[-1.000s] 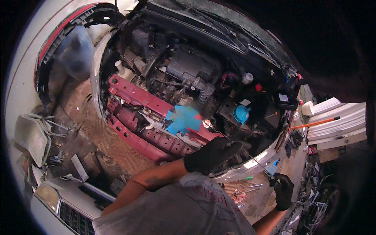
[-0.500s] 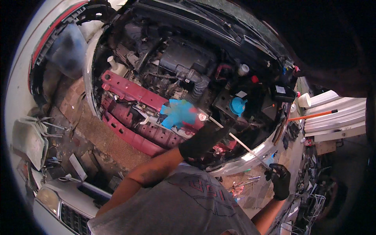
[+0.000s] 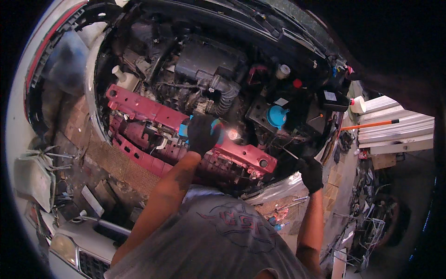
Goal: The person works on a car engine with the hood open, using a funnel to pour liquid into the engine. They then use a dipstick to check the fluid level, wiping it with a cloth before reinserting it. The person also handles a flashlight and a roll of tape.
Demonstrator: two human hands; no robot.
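I lean over an open car engine bay. My left hand (image 3: 202, 135), in a black glove, lies curled over a blue object (image 3: 216, 124) on the red front crossmember (image 3: 139, 108). A bright light spot (image 3: 232, 135) glows just right of the hand. My right hand (image 3: 310, 173), also in a black glove, is closed at the bay's right edge on a thin metal rod (image 3: 290, 153) that points toward the crossmember. The rod's far end is hard to follow.
A black engine cover (image 3: 204, 58) and ribbed hose (image 3: 227, 93) sit behind the crossmember. A blue round cap (image 3: 277, 115) and white cap (image 3: 282, 70) lie to the right. A grey bumper with headlight (image 3: 69, 246) lies lower left. An orange-handled tool (image 3: 371, 124) leans at far right.
My left hand has moved up and left from the fender edge onto the blue object. My right hand has risen from beside my body to the bay's right edge.
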